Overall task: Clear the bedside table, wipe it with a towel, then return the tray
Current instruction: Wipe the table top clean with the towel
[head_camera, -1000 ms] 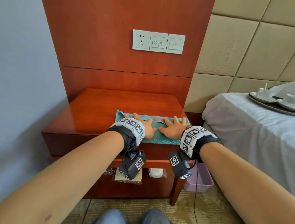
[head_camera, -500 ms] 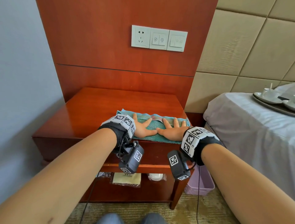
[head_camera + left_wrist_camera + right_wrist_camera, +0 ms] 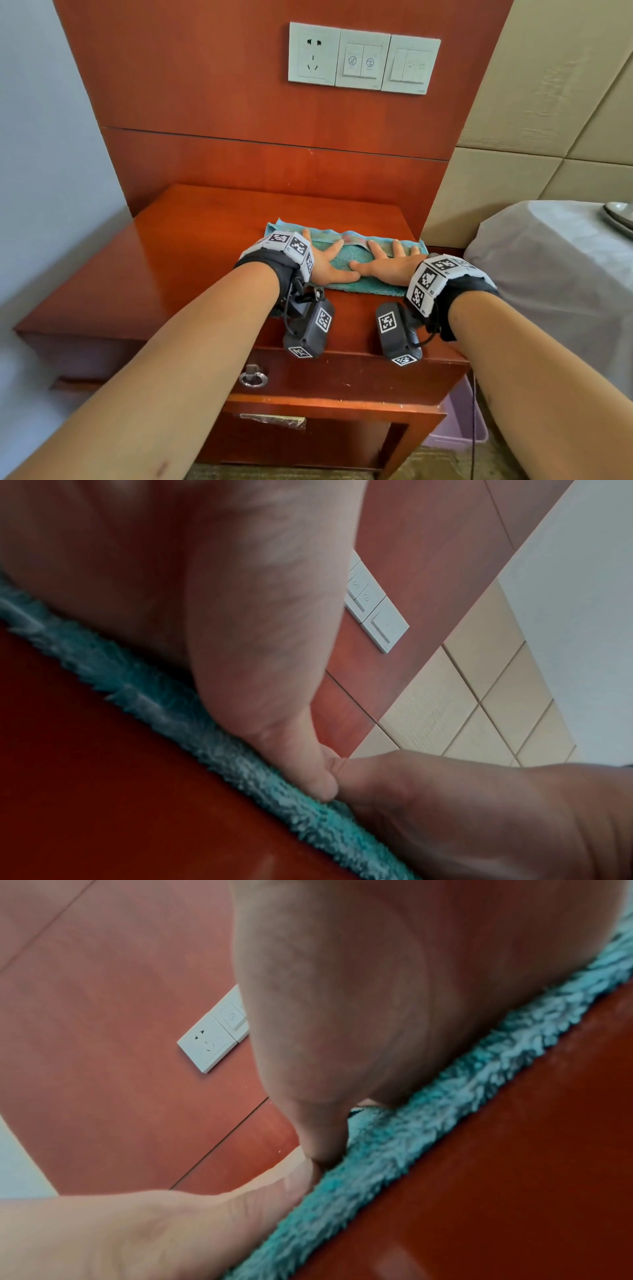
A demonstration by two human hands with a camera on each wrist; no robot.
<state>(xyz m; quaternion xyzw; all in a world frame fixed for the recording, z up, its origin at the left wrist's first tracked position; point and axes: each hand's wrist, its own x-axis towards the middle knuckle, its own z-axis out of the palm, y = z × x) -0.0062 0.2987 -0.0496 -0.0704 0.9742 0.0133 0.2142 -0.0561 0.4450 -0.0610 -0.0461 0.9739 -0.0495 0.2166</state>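
A teal towel (image 3: 352,255) lies folded flat on the right part of the red-brown bedside table (image 3: 191,260). My left hand (image 3: 325,260) and my right hand (image 3: 387,262) press down on it side by side with fingers spread straight, thumbs touching. The wrist views show each palm on the fluffy towel edge (image 3: 205,739) (image 3: 428,1118) with bare tabletop in front. The tray (image 3: 618,216) with white crockery rests on the bed at the far right, mostly cut off by the frame.
A wooden wall panel with a socket and switches (image 3: 363,58) rises behind the table. The bed with its grey sheet (image 3: 555,274) stands close on the right. A drawer ring pull (image 3: 252,377) is on the table front; a pink bin (image 3: 459,421) stands below right.
Both hands have slid the towel away from the table's front edge toward the back, and their thumbs have come together. My head has moved closer and looks down more steeply.
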